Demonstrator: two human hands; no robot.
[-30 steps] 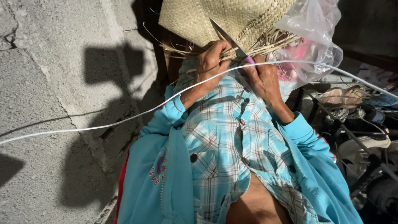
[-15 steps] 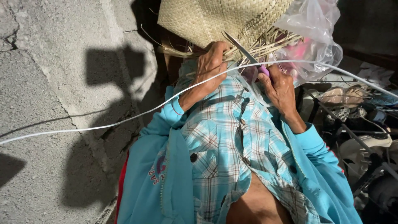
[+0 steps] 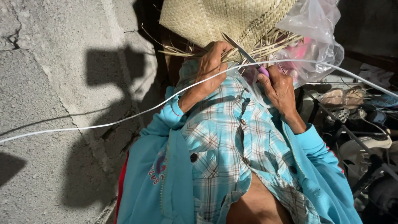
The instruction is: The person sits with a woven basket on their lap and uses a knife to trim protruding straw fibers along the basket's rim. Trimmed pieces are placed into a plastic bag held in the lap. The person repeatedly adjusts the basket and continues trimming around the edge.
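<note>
Background: we see a grey concrete wall (image 3: 54, 83).
Left hand (image 3: 211, 68): we grip the woven straw piece (image 3: 219, 18).
Right hand (image 3: 278, 89): we hold a purple-handled knife (image 3: 244, 54).

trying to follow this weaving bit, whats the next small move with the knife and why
Probably draw the knife along the loose straw ends at the woven piece's edge to trim them. The right hand grips the purple handle with the blade laid across those ends, and the left hand pinches the edge beside it, steadying it.
</note>
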